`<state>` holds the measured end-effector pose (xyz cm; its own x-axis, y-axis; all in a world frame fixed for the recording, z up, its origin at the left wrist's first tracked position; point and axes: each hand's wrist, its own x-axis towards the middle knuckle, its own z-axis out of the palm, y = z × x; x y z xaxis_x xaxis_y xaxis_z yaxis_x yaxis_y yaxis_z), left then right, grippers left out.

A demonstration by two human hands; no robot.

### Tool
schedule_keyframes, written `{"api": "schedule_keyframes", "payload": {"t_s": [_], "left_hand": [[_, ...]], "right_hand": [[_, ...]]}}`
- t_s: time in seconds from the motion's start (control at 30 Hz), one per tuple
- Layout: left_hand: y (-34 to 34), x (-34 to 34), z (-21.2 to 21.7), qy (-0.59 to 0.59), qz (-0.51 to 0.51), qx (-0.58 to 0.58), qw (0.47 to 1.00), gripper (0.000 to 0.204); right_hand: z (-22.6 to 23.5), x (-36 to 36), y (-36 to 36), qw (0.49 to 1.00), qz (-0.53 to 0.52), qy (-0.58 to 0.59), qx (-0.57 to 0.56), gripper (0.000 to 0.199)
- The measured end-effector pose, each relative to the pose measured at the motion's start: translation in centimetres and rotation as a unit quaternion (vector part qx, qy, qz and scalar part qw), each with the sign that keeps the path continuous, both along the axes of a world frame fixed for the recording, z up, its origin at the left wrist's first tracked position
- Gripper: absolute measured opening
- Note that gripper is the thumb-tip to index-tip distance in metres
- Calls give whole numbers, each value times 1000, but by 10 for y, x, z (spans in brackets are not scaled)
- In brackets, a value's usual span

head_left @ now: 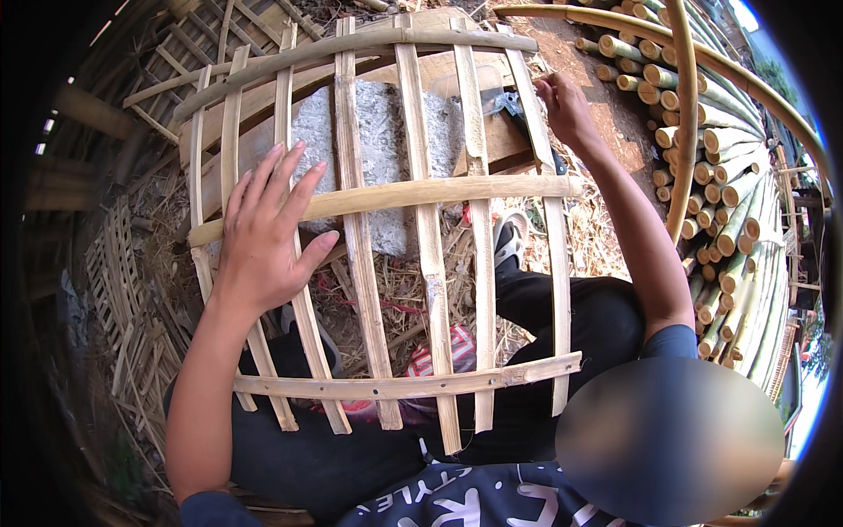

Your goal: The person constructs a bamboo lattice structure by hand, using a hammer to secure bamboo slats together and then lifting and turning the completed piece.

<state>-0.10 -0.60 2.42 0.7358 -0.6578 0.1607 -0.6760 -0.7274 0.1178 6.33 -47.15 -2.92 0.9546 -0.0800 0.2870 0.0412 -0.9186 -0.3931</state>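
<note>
A bamboo lattice panel [430,191] lies across my lap and a low work surface, its several split slats crossed by three strips. My left hand [263,220] rests on the left part of the middle strip, fingers spread and holding nothing. At the far right corner, beside the outermost slat, is my right hand [566,110]. Its fingers are curled in a pinch, and what is in them, if anything, I cannot make out. Beneath the slats sits a rough grey stone slab [378,132]. A dark-handled tool with a metal head [507,104] lies near my right hand, partly covered by the slats.
Wooden boards [246,110] support the slab. A large stack of cut bamboo poles [702,167] stands at right, with a curved bamboo strip [682,114] before it. More lattice pieces [123,299] lie at left. Straw and shavings [597,237] cover the ground around my foot.
</note>
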Motion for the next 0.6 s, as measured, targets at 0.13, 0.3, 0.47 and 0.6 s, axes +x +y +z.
{"api": "schedule_keyframes", "payload": {"t_s": [0.13,0.3,0.47,0.6], "left_hand": [[-1,1,-3,-4,-4,-10,1000,68],[5,-1,-4,-2,1,-23,1000,68],[6,-3,-3,7,7,-40,999,67],[7,-6,-7,-1,11,-46,999,66]], "right_hand": [[5,-4,2,997,-28,6,65,33],[1,-4,-14,996,-25,43,72,34],[19,-6,-43,988,-40,12,148,32],[50,-20,-36,957,-79,31,278,21]]}}
